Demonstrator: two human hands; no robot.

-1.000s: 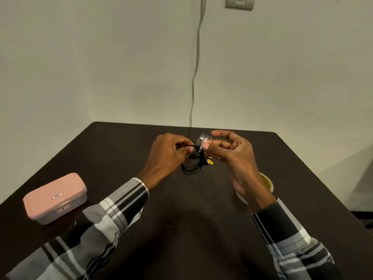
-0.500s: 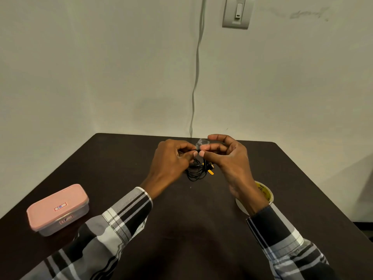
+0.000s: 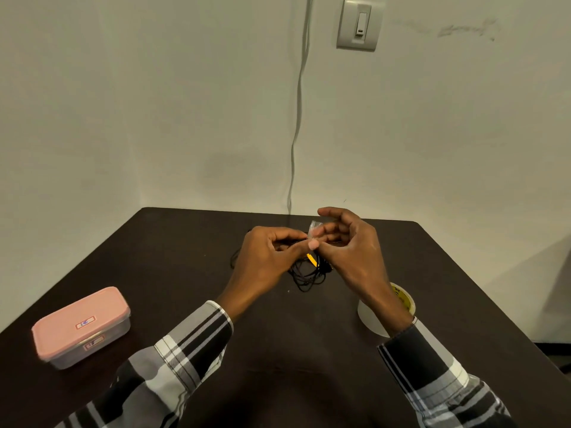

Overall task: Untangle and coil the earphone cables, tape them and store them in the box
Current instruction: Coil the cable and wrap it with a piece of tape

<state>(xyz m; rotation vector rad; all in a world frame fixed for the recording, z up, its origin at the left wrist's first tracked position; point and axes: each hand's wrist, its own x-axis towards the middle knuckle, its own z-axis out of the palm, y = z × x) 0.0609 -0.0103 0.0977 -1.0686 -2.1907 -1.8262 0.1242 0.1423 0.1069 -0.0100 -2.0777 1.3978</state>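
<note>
Two plaid sleeves [image 3: 191, 344] entered from the near edge. One pink-lidded box [image 3: 82, 327], lid on, sat at the near left of the table [image 3: 278, 350], well apart from the hands. One tape roll [image 3: 401, 299] lay just behind the right wrist, partly hidden by it.

Mid-table: left hand [image 3: 265, 261], fingers curled, pinching the top of the coil [image 3: 309, 274]; right hand [image 3: 355, 254], thumb and fingertips pinching one clear tape strip [image 3: 313, 228] at the same spot, index finger lifted and half-curled. One coil of black earphone cable hung below the pinch, one yellow tag [image 3: 312, 258] showing in it. A further loop of cable [image 3: 234, 257] lay on the table beside the left hand (whether it belongs to a second set cannot be told).

Change over the last second: the right hand's fingers, spread at first, closed in against the left, and the strip came down onto the coil. Judged: the taping step is under way, the wrap not yet finished; boxing remains.

Far: one wall cord [image 3: 298, 103], one wall switch [image 3: 360, 24].
</note>
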